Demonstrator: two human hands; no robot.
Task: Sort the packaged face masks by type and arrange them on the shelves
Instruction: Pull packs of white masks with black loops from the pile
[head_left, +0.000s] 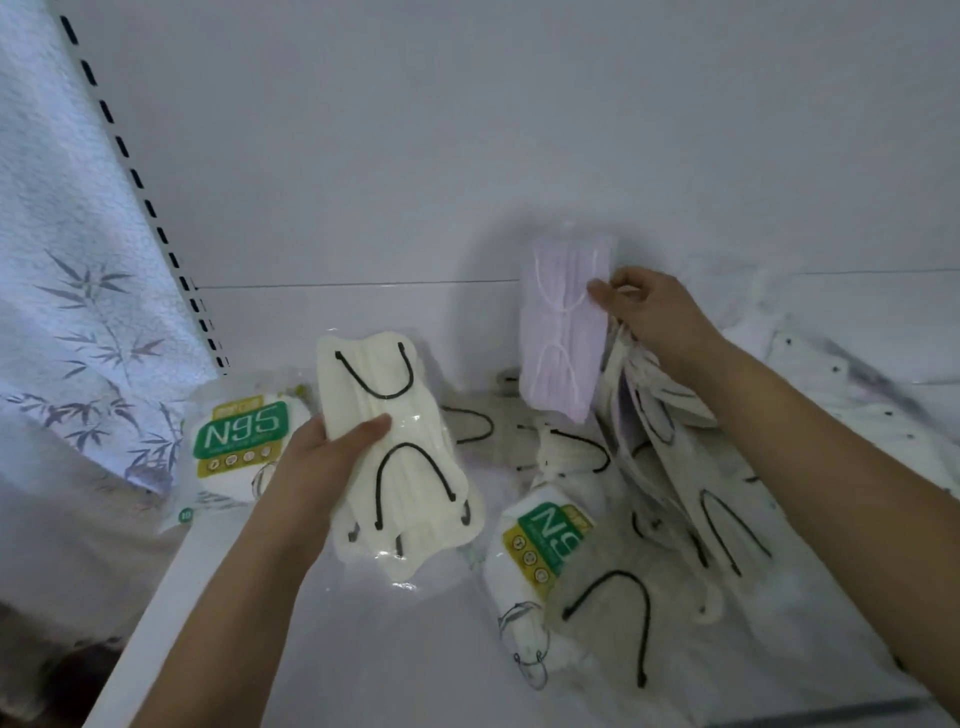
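While my left hand (317, 462) grips a clear pack of cream masks with black ear loops (395, 457), thumb curled over its front and fingers behind, the pack hangs just above the white shelf (363, 649), tilted slightly. My right hand (644, 312) pinches the upper right edge of a lilac mask pack (558, 332) between thumb and fingertips, holding it upright near the shelf's back wall (467, 130), and I think the same hand also has hold of the top of a leaning bunch of cream packs (670, 431) under my wrist, though I cannot tell for sure. An N95 pack with a green label (241, 441) lies at the shelf's left end, just behind my left hand and partly hidden by it. A second N95 pack (540, 551) lies turned sideways near the middle, with a greyish mask pack (613, 613) overlapping its right side. More cream packs with black loops (571, 447) lie loose between the two hands. On the far right sits a blurred heap of white packaging (857, 395). A slotted upright (130, 166) runs along the left side, beside a cloth with a bamboo print (78, 291).
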